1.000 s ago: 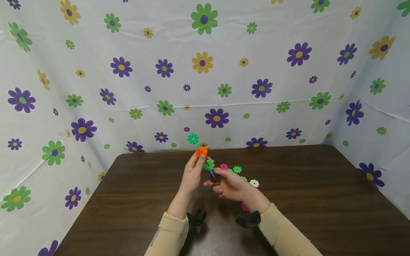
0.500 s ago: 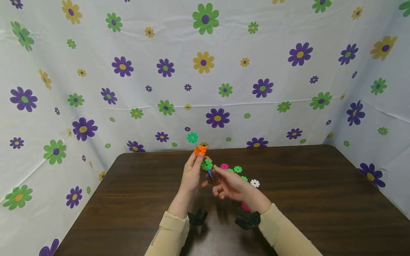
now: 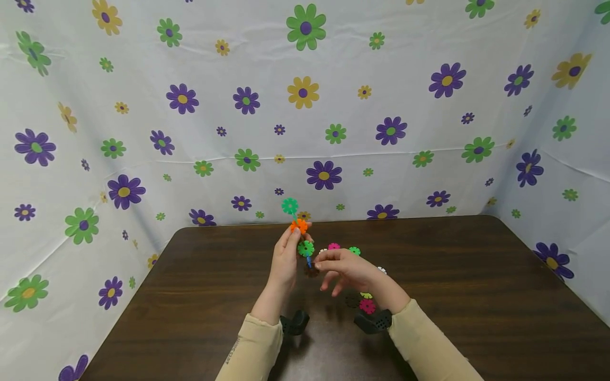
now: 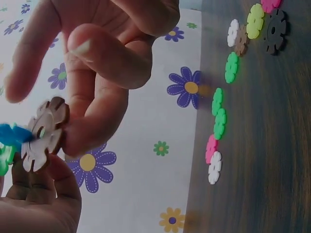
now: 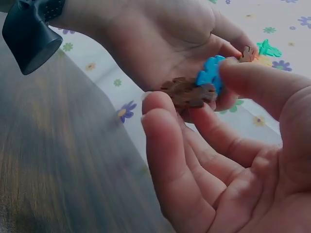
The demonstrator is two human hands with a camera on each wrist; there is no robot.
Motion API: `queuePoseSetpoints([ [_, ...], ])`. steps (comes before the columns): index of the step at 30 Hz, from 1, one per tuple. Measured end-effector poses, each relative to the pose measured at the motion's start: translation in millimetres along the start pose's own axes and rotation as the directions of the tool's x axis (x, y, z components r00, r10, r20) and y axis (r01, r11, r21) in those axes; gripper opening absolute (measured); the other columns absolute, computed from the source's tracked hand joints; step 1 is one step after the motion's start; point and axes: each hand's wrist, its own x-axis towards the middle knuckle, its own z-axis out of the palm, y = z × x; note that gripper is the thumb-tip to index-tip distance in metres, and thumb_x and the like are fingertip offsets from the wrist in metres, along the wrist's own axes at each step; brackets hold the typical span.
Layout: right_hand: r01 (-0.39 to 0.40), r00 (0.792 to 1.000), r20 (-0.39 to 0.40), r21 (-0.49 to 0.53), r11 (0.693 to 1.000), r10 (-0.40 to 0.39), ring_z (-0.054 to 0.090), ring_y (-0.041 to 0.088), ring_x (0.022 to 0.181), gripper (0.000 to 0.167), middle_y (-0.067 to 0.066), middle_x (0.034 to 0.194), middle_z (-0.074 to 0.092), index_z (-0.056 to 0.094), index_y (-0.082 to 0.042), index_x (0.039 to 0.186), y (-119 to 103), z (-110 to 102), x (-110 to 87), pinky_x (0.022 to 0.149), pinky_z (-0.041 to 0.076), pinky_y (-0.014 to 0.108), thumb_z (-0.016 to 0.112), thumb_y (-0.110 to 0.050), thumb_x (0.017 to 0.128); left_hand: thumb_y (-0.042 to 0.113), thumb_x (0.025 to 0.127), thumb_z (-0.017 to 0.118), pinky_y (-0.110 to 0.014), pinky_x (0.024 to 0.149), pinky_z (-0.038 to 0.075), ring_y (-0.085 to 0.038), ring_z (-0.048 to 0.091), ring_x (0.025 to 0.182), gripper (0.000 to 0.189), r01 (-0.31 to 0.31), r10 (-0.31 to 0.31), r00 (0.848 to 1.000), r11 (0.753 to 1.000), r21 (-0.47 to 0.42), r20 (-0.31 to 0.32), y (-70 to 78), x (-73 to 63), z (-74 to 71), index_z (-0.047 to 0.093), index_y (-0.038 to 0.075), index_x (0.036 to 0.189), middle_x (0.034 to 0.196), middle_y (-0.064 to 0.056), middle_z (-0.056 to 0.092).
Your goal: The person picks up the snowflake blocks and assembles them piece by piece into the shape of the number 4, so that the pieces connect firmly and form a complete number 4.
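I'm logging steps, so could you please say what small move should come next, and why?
Perhaps the right hand should fetch a loose pink disc: the brown disc looks joined to the blue disc, and the left hand holds the chain.

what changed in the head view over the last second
The right hand has turned and shifted slightly right, uncovering the yellow disc and mostly hiding a white disc. The lower end of the chain, with the brown disc, swung left. Whether that hand released anything is unclear. The left hand still pinches the orange disc.
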Motion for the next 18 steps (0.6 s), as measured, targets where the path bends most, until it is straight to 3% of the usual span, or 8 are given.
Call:
queuePoseSetpoints([
  [7,0.050,0.997,-0.048,-0.065,0.997,-0.053,0.065,0.017,0.065,0.015,0.018,0.090,0.061,0.064,0.000,0.099,2,4,2.7,0.054,0.055,0.028,0.065,-0.013,0.092,0.024,0.106,0.040,-0.020,0.068,0.043,-0.014,0.051,0.078,0.042,0.002,-0.002,1.000,1.000,-0.012,-0.021,0.0,-0.5,2.9,0.055,-0.010,0.126,0.086,-0.005,0.056],
  [13,0.073,0.990,-0.117,-0.067,0.995,-0.081,0.064,0.016,0.060,0.015,0.021,0.087,0.061,0.063,0.005,0.098,2,9,3.6,0.053,0.055,0.028,0.065,-0.008,0.091,0.024,0.104,0.046,-0.025,0.065,0.052,-0.014,0.060,0.070,0.035,0.037,-0.039,0.998,0.999,-0.039,-0.049,-2.1,-4.2,7.0,0.060,-0.005,0.118,0.087,-0.006,0.061],
  [18,0.089,0.983,-0.155,-0.086,0.992,-0.102,0.063,0.015,0.059,0.017,0.018,0.087,0.064,0.064,0.007,0.098,2,14,3.4,0.052,0.054,0.028,0.067,-0.008,0.090,0.026,0.104,0.047,-0.025,0.057,0.051,-0.015,0.062,0.068,0.030,0.043,-0.047,0.998,0.996,-0.081,-0.049,-5.6,-8.2,10.3,0.058,0.000,0.113,0.090,-0.009,0.062],
])
